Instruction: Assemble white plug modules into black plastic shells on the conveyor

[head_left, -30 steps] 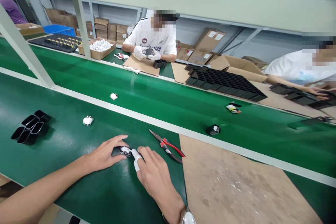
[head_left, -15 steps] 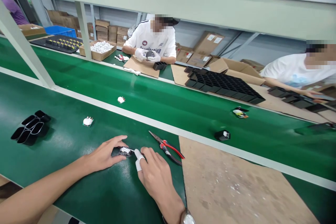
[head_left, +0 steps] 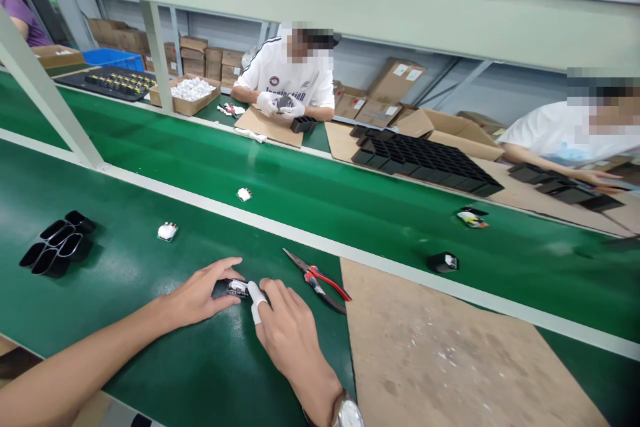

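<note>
Black case (head_left: 237, 288) sits on the table (head_left: 210, 373), left of and a little nearer the person than the red-handled pliers (head_left: 315, 275), its white-filled end facing the camera. The left hand (head_left: 200, 293) is clamped around the case, thumb on the near side and fingers on the far side. The right hand (head_left: 290, 323), just nearer than the pliers, has its forefinger, in a white finger cot (head_left: 256, 303), against the case's right rim; whether it pinches something thin there I cannot tell, as the fingers cover the spot. A stained cardboard sheet (head_left: 430, 340) lies right of the pliers, at their handle ends. Well left of the pliers are a white-topped circuit board (head_left: 167, 231) and a cluster of black sleeves (head_left: 59, 242). Beyond the pliers, the green belt (head_left: 320, 193) carries another white-topped board (head_left: 244, 195) and a dark housing (head_left: 441, 262).
</note>
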Demonstrator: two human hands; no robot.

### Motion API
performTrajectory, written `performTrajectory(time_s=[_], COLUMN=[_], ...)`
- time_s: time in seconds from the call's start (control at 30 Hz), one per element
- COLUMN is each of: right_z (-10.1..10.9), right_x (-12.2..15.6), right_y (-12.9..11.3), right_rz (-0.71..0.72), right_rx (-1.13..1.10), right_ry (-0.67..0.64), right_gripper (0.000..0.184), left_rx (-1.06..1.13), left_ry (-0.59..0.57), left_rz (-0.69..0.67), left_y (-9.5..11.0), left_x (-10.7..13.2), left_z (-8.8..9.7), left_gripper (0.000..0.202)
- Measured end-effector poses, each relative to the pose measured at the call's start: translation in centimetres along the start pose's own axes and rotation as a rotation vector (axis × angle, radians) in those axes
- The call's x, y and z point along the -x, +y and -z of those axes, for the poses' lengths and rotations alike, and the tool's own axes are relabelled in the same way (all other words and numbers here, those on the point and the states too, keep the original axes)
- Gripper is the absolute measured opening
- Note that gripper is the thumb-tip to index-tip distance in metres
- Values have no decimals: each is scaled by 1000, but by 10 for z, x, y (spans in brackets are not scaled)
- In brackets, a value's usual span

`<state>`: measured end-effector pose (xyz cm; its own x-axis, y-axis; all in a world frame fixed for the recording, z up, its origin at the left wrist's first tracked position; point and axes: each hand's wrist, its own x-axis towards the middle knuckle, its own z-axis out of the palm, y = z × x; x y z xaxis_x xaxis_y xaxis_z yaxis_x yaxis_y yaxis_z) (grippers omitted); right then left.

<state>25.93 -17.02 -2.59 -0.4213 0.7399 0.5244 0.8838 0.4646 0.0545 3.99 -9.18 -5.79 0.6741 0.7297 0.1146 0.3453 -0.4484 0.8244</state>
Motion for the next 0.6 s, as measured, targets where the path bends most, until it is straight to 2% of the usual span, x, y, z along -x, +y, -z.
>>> performTrajectory(time_s=[0.23,0.4,0.6], right_z=[5,7,5], right_x=[-2,-4,-3], right_y=[1,4,5], right_rz=[19,-10,8], right_rx=[7,-3,-17], right_ry=[-24,22,-13], right_gripper=[27,26,25], left_rx=[-1,-9,-18], left_ry=[0,-12,-5], left_rz=[-17,-11,-11], left_y=[-3,-1,1], left_x=[1,1,0], left_z=[-1,1,1], left_gripper=[71,70,71])
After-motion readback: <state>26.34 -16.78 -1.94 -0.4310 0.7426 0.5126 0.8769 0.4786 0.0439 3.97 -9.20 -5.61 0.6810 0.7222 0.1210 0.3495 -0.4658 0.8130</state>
